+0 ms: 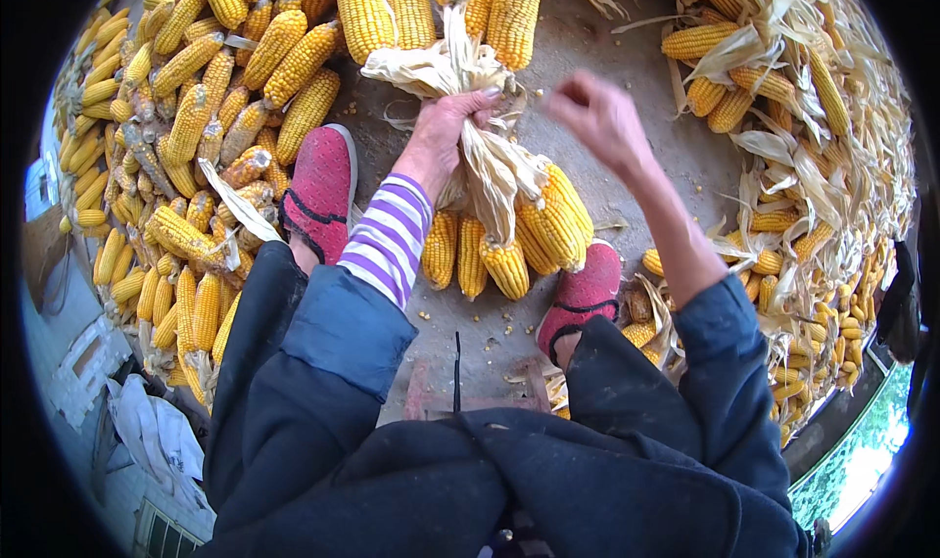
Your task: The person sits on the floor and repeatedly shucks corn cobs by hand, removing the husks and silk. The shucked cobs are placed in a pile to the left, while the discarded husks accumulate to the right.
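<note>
My left hand (448, 125) grips the gathered dry husks (459, 66) of a bundle of yellow corn cobs. Several cobs (554, 213) hang from the husks towards me, between my feet. More cobs (510, 18) of the bundle point away at the top of the view. To the right of the husks, my right hand (598, 114) is raised, apart from the bundle and blurred. Its fingers are curled; whether something thin is between them cannot be made out.
A large heap of husked cobs (191, 125) lies at the left. At the right is a heap of cobs with loose husks (808, 147). My red shoes (323, 183) stand on the concrete floor (661, 169), which bears scattered kernels. A low reddish frame (418, 393) is near my knees.
</note>
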Available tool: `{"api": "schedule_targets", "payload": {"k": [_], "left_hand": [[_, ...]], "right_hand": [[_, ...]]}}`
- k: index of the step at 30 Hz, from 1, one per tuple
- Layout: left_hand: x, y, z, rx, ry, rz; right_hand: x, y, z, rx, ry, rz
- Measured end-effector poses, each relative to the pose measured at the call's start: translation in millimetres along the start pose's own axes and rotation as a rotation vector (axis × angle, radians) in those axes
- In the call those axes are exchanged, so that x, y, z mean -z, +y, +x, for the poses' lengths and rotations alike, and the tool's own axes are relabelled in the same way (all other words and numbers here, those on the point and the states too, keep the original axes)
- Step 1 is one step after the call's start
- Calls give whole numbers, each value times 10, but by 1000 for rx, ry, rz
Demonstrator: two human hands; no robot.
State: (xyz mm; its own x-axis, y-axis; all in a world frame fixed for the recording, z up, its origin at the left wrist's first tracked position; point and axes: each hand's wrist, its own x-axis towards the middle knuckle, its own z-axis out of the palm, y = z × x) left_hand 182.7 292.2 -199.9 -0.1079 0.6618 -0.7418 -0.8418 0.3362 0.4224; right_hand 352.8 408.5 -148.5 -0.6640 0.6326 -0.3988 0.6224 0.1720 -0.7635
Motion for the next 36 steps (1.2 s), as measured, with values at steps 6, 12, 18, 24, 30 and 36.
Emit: {"api": "schedule_targets", "payload": {"k": [6,12,18,24,30,36], "left_hand": [[-52,0,-13,-7,-34,43],[-50,-8,-31,-33,-8,58],[-20,-21,-13,-21,-31,50],[-40,-13,-33,-16,-49,45],[-150,-65,-101,-18,66,-32],[48,-83,41,-19,-107,-112]], "right_hand": [[-364,228,-1188,-79,-191,-419],[-77,275,-1108,-147,-126,-298],[236,158,-1028,-104,-155,-404],[-137,202,-1177,-139,-294,-398],[-355,377,-1343,-154,-255,-356],[-42,856,-1653,-227,135,41]]}}
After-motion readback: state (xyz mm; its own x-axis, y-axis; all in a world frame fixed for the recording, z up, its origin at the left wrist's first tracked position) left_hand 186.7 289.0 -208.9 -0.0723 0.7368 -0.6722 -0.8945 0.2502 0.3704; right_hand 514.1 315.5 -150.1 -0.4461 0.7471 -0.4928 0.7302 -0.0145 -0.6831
